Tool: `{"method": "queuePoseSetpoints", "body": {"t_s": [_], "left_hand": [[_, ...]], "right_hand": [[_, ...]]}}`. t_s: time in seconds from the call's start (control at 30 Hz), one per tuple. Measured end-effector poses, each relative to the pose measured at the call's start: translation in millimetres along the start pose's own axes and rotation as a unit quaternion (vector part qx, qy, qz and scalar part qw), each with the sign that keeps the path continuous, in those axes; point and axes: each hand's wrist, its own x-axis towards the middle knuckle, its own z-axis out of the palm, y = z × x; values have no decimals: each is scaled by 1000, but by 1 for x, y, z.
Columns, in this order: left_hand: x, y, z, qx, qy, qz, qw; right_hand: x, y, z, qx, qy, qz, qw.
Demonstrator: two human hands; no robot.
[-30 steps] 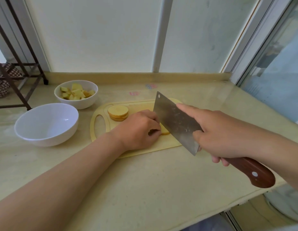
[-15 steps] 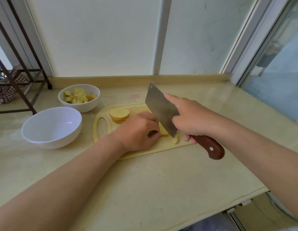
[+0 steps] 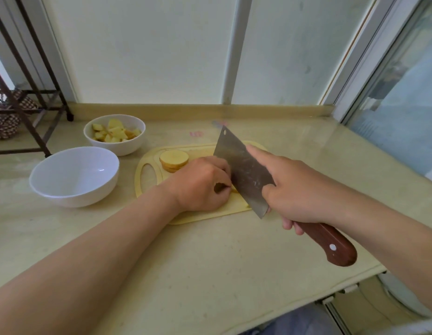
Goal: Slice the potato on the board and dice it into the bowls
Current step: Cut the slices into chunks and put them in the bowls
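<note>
A pale yellow plastic cutting board (image 3: 205,216) lies on the beige stone counter (image 3: 210,262). A stack of round potato slices (image 3: 174,158) sits at its far left end. Left of the board stands a large white ceramic bowl (image 3: 74,176). Behind that is a smaller white bowl (image 3: 114,147) with potato dice (image 3: 113,132) in it. The left grip (image 3: 200,184) rests mid-board on a potato piece (image 3: 234,189). Just to its right is a steel cleaver with a brown wooden handle (image 3: 244,172), held by the right grip (image 3: 299,192).
</note>
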Motion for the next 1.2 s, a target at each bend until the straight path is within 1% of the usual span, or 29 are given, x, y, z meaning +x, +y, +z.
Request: {"method": "queuePoseSetpoints", "body": {"t_s": [0.2, 0.4, 0.5, 0.6, 0.7, 0.77, 0.83, 0.93, 1.03, 1.1, 1.2], "left_hand": [[1, -3, -2, -6, -11, 4, 1000], [2, -2, -1, -5, -6, 8, 1000], [0, -3, -1, 0, -1, 7, 1000], [0, -4, 0, 22, 16, 2, 1000], [1, -3, 1, 28, 47, -8, 998], [1, -3, 0, 36, 45, -29, 998], [2, 0, 0, 49, 15, -73, 996], [5, 6, 2, 58, -60, -156, 984], [9, 10, 5, 88, -173, -222, 956], [12, 10, 7, 93, -229, -249, 936], [18, 7, 11, 106, -256, -244, 929]], "right_hand": [[8, -17, 7, -43, -14, 3, 999], [48, -31, 6, -13, 15, -11, 1000], [57, -31, 1, 32, 33, -29, 999], [56, -19, -14, 87, 71, -19, 994], [41, 4, -32, 155, 115, -12, 981], [26, 20, -35, 206, 132, -3, 970], [13, 41, -29, 261, 144, 20, 954], [1, 74, -11, 339, 155, 61, 926], [-3, 96, 4, 378, 148, 89, 910], [-5, 102, 11, 394, 141, 90, 904], [-8, 101, 17, 402, 130, 83, 903]]}}
